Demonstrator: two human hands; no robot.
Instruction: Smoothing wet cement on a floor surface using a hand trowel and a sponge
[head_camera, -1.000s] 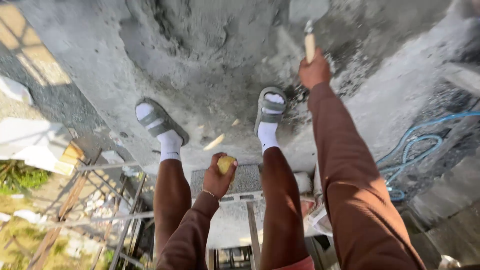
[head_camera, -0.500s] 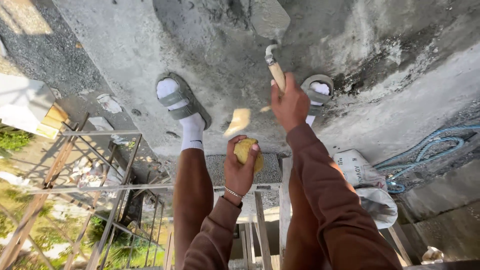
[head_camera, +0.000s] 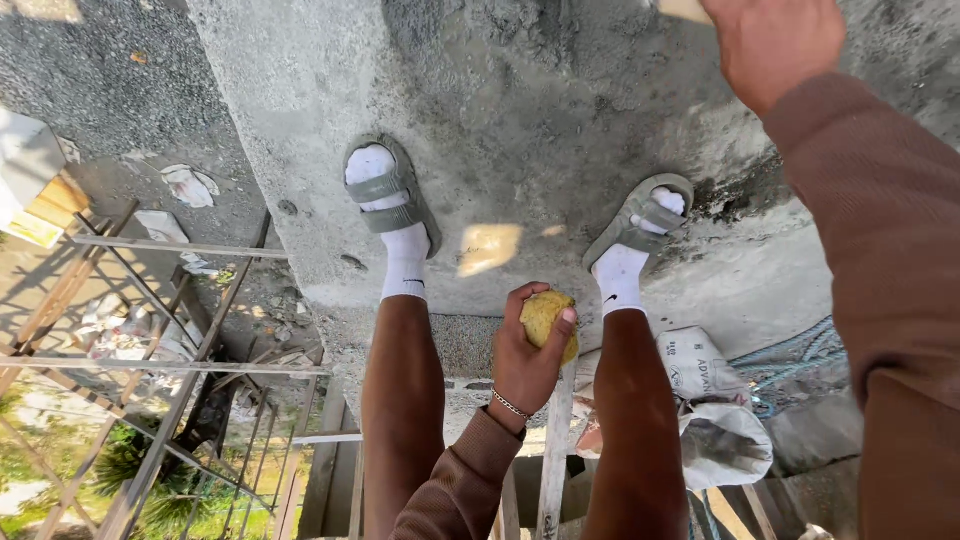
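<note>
**Two hands over a wet cement surface, seen from above**

At the centre bottom, the person's left hand (head_camera: 527, 352) is curled around a round yellow sponge (head_camera: 548, 321), fingers wrapped tightly so the sponge sits in the palm, between the two brown-trousered legs. Up at the top right edge, the right hand (head_camera: 770, 35) is closed around a pale wooden handle (head_camera: 686, 9), of which only the end shows; the tool itself is out of view. Both feet, in white socks and grey-green strapped sandals (head_camera: 385, 190), stand on the rough grey cement surface (head_camera: 540, 110). Just right of the right leg lies a crumpled grey cement sack (head_camera: 715, 415). Metal scaffold bars (head_camera: 170, 245) show at the lower left.
</note>
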